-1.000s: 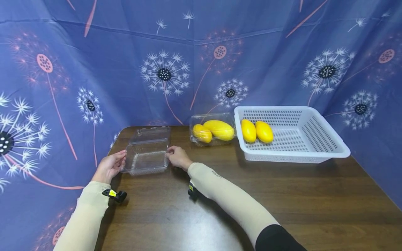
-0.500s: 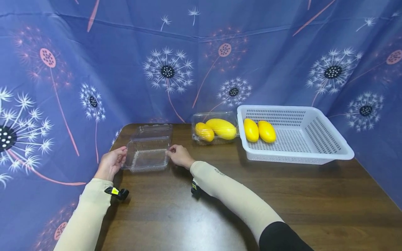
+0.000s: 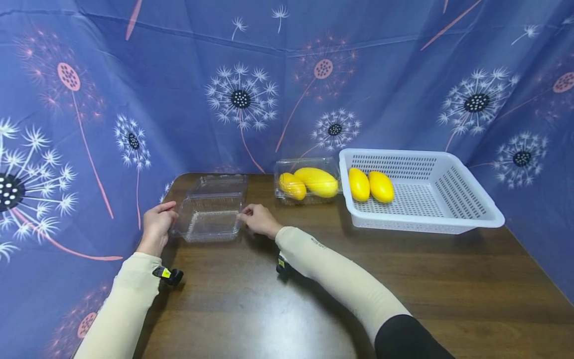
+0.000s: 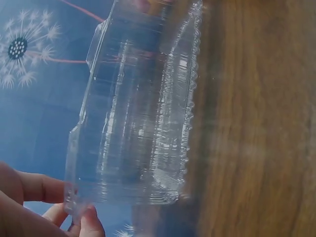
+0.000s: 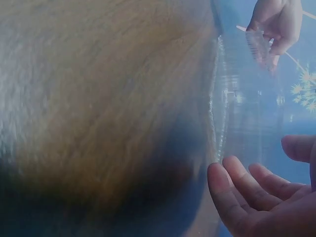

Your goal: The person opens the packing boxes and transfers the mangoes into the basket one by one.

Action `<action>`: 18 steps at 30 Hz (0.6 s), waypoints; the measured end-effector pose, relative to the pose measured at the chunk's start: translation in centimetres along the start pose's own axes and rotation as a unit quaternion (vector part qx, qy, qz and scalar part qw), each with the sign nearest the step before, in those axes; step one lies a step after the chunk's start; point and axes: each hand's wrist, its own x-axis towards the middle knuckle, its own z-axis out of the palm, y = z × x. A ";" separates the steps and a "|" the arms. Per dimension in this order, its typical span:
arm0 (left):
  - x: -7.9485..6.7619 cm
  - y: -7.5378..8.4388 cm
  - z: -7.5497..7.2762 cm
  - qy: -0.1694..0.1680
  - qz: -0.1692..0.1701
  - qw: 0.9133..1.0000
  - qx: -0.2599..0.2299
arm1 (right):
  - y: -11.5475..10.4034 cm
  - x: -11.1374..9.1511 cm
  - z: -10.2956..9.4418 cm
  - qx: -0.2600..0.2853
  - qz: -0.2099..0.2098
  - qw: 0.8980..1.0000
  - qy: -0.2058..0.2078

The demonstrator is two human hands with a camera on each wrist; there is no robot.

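A clear plastic clamshell container (image 3: 211,223) rests on the table at the left, its lid (image 3: 218,185) folded back. My left hand (image 3: 157,225) is at its left side; in the left wrist view, thumb and fingers pinch a corner of the rim. At the opposite side is my right hand (image 3: 258,219). Its fingertips (image 5: 217,174) touch the container's side wall in the right wrist view, spread apart from one another. Nothing lies inside this container. Farther right, another clear container (image 3: 282,167) holds two yellow mangoes (image 3: 316,182).
A white plastic basket (image 3: 471,219) stands at the back right, beside the filled container. Two more yellow mangoes (image 3: 381,187) lie at its left end. Behind the wooden table (image 3: 314,319) hangs a blue curtain (image 3: 179,99) with dandelion prints.
My left fingertips have shifted slightly left, with the index finger straighter. My right hand stays at the container's right edge. The head view has moved a little.
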 end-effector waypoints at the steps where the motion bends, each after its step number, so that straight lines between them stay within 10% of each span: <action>1: -0.1 0.1 0.1 0.006 0.007 1.000 0.009 | 0.0 0.0 -0.2 -0.005 -0.002 1.000 0.000; 18: -1.0 2.0 1.7 0.009 0.049 0.998 0.042 | -0.2 0.2 -3.1 -0.117 -0.039 0.992 -0.005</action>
